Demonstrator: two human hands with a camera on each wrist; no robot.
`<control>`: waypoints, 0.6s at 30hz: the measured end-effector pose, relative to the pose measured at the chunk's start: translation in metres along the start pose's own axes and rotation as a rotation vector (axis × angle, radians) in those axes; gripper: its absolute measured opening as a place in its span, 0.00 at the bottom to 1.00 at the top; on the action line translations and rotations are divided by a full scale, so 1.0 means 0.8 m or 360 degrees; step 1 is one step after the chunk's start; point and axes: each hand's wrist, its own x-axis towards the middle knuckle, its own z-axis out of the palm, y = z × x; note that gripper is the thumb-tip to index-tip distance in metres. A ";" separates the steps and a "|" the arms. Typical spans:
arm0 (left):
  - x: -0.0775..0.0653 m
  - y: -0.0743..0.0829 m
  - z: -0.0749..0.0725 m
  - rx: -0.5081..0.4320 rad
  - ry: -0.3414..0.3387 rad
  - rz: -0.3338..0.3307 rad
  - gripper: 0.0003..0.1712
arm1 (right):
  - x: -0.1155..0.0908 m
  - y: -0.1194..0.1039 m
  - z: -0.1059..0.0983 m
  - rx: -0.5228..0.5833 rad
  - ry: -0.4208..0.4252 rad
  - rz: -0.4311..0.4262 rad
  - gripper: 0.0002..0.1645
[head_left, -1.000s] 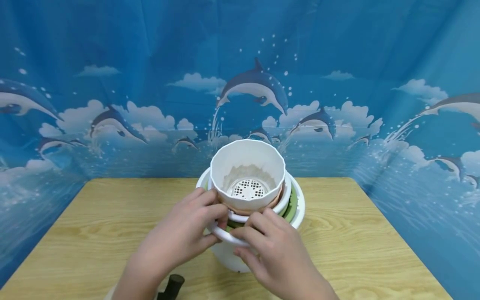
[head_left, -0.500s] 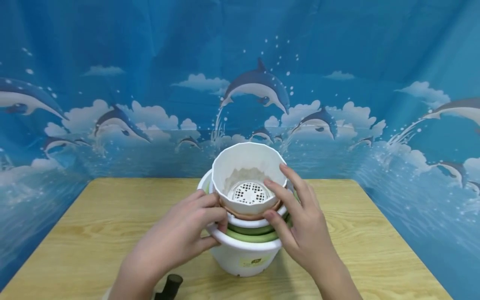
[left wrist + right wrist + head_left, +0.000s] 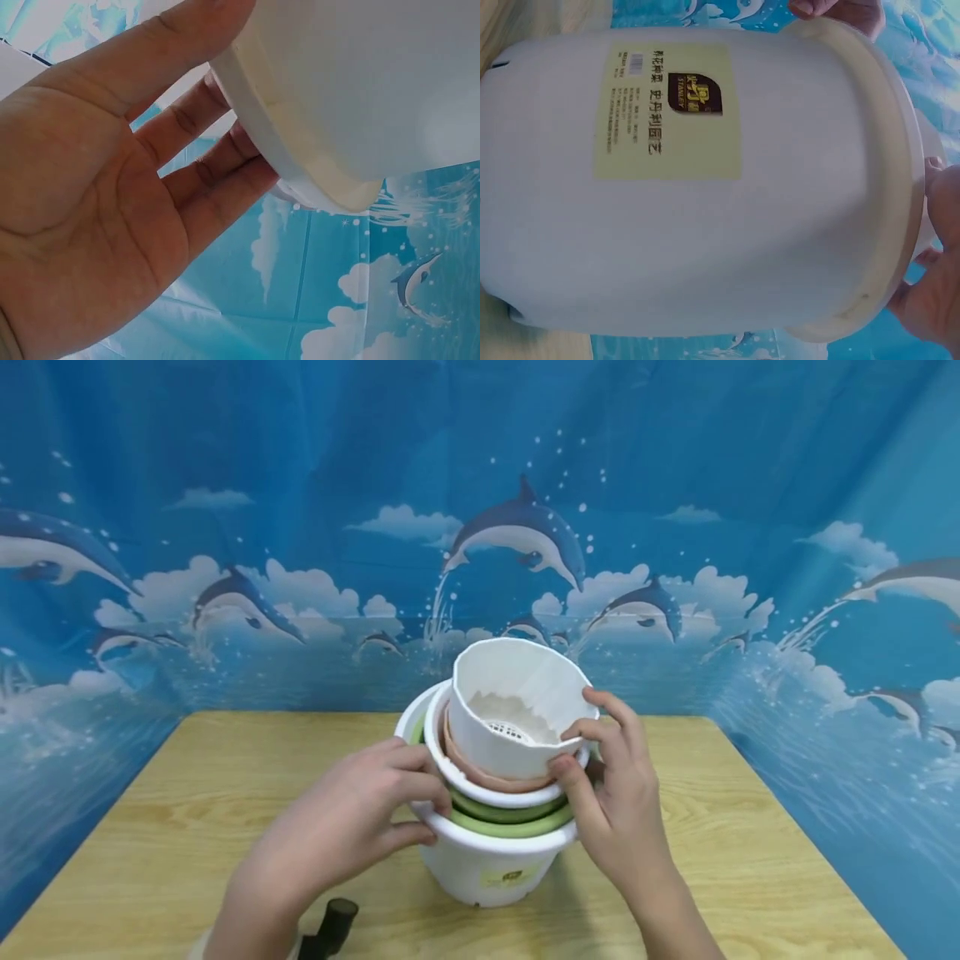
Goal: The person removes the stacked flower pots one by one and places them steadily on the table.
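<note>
While the left hand (image 3: 367, 810) grips the near-left rim of the large white pot (image 3: 480, 864), the right hand (image 3: 618, 793) pinches the edge of the small white pot (image 3: 525, 681).

Since the large white pot stands upright on the bench (image 3: 757, 860), the others sit nested inside it: a green pot (image 3: 517, 828), a mid-sized white pot (image 3: 480, 783), a peach pot (image 3: 510, 784) and, innermost, the small white pot, tilted down toward the right; the left fingers (image 3: 214, 202) curl over the large rim, the right fingers are over the small pot's edge, its thumb outside, and a yellow label (image 3: 667, 150) marks the large pot's side.
</note>
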 end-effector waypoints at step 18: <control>-0.006 0.001 0.000 -0.0027 -0.0044 -0.0004 0.14 | 0.002 -0.019 -0.003 -0.0125 0.0036 -0.0212 0.22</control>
